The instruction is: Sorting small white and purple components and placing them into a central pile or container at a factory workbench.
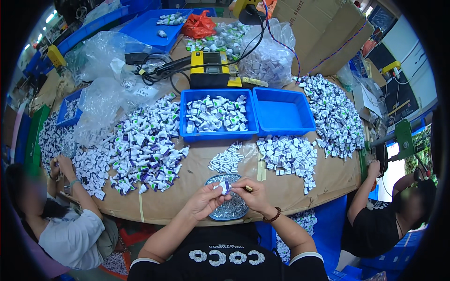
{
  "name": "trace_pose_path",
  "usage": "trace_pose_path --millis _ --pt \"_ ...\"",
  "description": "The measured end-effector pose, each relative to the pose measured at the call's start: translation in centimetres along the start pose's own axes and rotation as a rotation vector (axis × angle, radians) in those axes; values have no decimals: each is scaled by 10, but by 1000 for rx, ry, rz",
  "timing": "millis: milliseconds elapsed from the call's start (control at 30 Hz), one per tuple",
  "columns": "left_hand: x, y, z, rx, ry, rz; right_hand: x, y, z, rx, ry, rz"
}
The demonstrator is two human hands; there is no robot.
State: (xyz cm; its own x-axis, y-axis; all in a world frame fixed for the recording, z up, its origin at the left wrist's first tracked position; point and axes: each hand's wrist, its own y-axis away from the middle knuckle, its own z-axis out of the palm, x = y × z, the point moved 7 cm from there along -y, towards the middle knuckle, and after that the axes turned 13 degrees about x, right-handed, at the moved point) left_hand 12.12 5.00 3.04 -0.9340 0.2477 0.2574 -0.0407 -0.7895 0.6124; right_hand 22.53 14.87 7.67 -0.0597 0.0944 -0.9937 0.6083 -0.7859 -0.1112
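Observation:
Close in front of me, my left hand [206, 202] pinches a small white and purple plastic part [225, 188]. My right hand [255, 196] meets it from the other side, thumb and fingertips pressed together at the part's edge; what they pinch is too small to make out. A short dark and brass-coloured piece [249, 188] shows at the right fingers. Below both hands stands a blue bowl [246, 212] full of tiny shiny metal pieces. Just beyond it lies a small pile of slim white pieces [226, 159].
Piles of white and purple parts [150, 145] lie left, white blocks [288, 154] right. Behind are a filled blue bin [218, 136] and an empty one [286, 129], plus a yellow-black device [208, 70] with cables. Co-workers sit left [70, 234] and right [375, 225].

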Motion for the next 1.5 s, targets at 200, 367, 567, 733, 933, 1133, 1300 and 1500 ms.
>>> trace_pose_path --millis 200,367,567,733,933,1133,1300,1500 --pt "-2 1 2 -17 69 -43 5 -2 1 -21 -122 227" --pt "-4 -1 6 -16 119 -61 20 3 -2 25 -291 433" --pt "-6 -2 5 -8 132 -67 13 -2 -3 38 -200 349" --pt "-3 -3 5 25 74 -17 0 -4 -4 59 67 27" --pt "-2 -5 -2 41 28 1 2 -5 -1 15 67 43" --pt "-6 -7 -8 33 24 -40 -11 0 -1 -53 180 -142" --pt "8 0 6 42 -290 234 -21 -2 1 -51 346 -184" --pt "13 12 23 -37 -621 606 -25 0 5 -91 554 -316"
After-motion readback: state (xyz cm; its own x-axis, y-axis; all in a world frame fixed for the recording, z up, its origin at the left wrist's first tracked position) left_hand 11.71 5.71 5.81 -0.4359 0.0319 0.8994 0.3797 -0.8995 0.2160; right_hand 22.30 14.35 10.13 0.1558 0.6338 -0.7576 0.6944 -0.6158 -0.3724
